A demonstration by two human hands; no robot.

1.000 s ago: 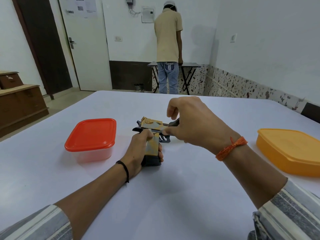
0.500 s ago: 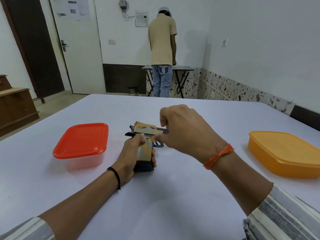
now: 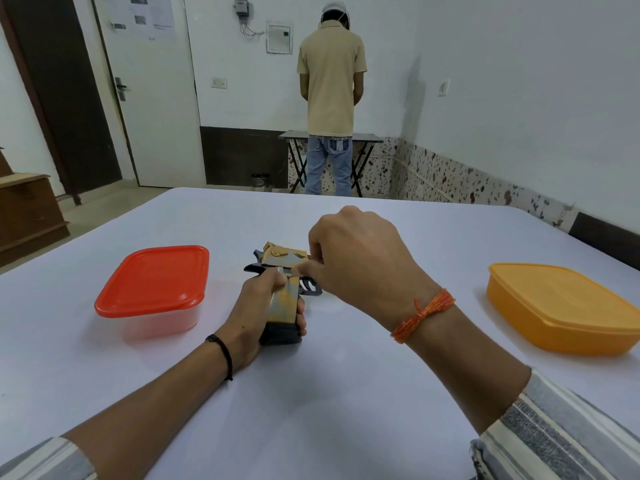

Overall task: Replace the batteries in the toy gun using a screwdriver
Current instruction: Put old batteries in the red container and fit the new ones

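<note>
The toy gun (image 3: 284, 301), yellow and grey with a black base, lies on its side on the white table (image 3: 346, 393), barrel pointing right. My left hand (image 3: 254, 308) grips its handle, thumb across the top of the grip. Above the gun's body, my right hand (image 3: 360, 258) hovers with curled fingers. Its thumb and forefinger pinch together at the gun's side near the trigger. The screwdriver is hidden inside that hand.
A clear container with a red lid (image 3: 156, 282) stands left of the gun. An orange lidded container (image 3: 561, 306) sits at the right. A person (image 3: 330, 81) stands with their back to me at a small folding table (image 3: 367, 136) by the far wall.
My right hand has closed in over the gun's body, and the dark tool end that stuck out past its knuckles is now hidden. My left hand keeps its grip.
</note>
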